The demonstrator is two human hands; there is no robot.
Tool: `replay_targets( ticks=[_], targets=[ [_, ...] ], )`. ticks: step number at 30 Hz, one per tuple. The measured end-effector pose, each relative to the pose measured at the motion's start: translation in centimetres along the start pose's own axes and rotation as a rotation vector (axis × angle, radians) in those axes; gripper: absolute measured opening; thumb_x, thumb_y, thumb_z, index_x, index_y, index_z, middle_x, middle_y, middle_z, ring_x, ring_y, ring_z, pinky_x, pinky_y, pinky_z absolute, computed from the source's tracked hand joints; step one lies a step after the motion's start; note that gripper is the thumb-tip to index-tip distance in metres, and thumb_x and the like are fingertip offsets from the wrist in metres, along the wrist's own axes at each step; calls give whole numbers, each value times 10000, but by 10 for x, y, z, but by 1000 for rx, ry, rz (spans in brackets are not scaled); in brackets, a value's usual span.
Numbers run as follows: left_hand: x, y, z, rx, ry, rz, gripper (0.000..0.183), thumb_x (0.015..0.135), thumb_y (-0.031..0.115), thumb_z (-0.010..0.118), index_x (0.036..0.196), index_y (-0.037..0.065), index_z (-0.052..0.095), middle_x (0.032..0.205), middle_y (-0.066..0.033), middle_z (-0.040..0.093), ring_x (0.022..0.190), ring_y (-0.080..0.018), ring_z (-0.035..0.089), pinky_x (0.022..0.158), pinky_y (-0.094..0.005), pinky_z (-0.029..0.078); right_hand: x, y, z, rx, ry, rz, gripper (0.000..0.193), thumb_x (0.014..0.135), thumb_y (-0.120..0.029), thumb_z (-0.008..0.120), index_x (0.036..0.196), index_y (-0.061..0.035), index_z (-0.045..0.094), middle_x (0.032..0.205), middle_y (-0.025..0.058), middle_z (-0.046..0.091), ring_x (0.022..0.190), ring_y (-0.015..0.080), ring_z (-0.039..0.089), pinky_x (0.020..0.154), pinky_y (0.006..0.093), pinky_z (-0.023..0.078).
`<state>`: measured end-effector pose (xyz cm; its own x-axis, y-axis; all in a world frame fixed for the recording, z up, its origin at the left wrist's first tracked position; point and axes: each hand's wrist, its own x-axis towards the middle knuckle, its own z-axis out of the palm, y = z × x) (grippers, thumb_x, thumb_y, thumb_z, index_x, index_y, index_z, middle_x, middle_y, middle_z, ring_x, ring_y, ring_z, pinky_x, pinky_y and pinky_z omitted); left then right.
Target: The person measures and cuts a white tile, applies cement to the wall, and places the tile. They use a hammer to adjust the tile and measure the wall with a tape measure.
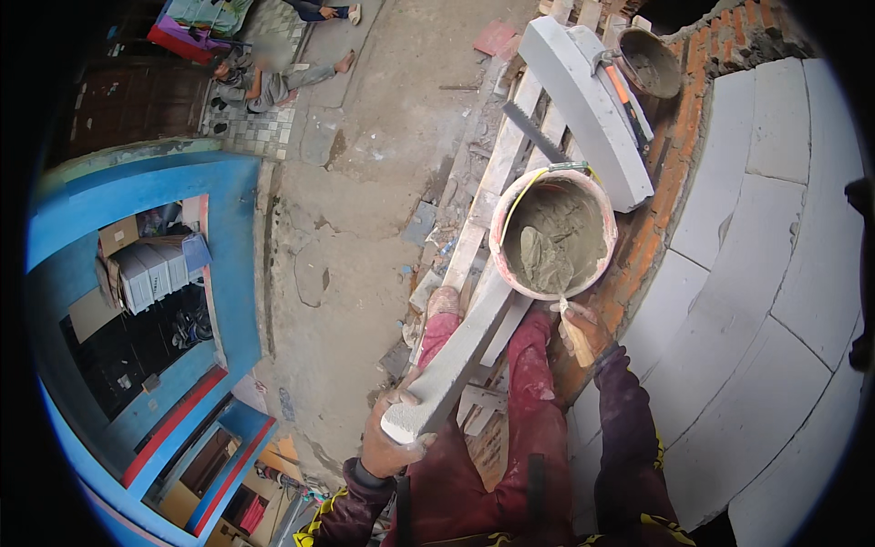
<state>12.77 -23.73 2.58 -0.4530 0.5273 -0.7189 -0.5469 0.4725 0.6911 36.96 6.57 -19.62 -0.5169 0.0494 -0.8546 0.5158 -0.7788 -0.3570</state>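
The left hand (383, 439) holds the near end of a long white block (451, 374), which slants up to the bucket (500, 235) by the right edge of the planks (472, 233). The right hand (592, 330) grips a trowel (576, 341), blade in gray mortar (576, 223).

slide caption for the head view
Right hand grips a trowel in a bucket of mortar; left hand holds a pale block.
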Motion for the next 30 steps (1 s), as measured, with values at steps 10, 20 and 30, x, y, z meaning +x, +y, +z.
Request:
replay_targets(
  ticks=[10, 20, 30],
  targets=[
    [6, 1, 9, 101, -94, 78, 508, 852, 88, 757, 1286, 1, 507, 1361, -197, 579, 1260, -279, 569, 1053, -408, 446, -98, -21, 66, 206, 55, -283, 447, 930, -286, 545, 1249, 18, 615, 770, 78, 639, 557, 164, 615, 497, 295, 512],
    [35, -6, 26, 69, -134, 206, 476, 806, 36, 771, 1216, 6, 531, 1085, -93, 628, 944, -196, 618, 867, -327, 508, -416, -214, 140, -309, 1005, -885, 454, 970, -171, 638, 1321, 56, 461, 954, 135, 633, 787, 213, 691, 627, 322, 569],
    [34, -2, 35, 39, -166, 300, 510, 776, 79, 776, 1217, -35, 547, 1116, -129, 634, 998, -236, 624, 921, -356, 501, -508, -259, 106, -1123, 1926, -33, 373, 910, -107, 678, 1171, 33, 451, 1179, 287, 588, 1074, 444, 644, 893, 518, 543]
  ],
)
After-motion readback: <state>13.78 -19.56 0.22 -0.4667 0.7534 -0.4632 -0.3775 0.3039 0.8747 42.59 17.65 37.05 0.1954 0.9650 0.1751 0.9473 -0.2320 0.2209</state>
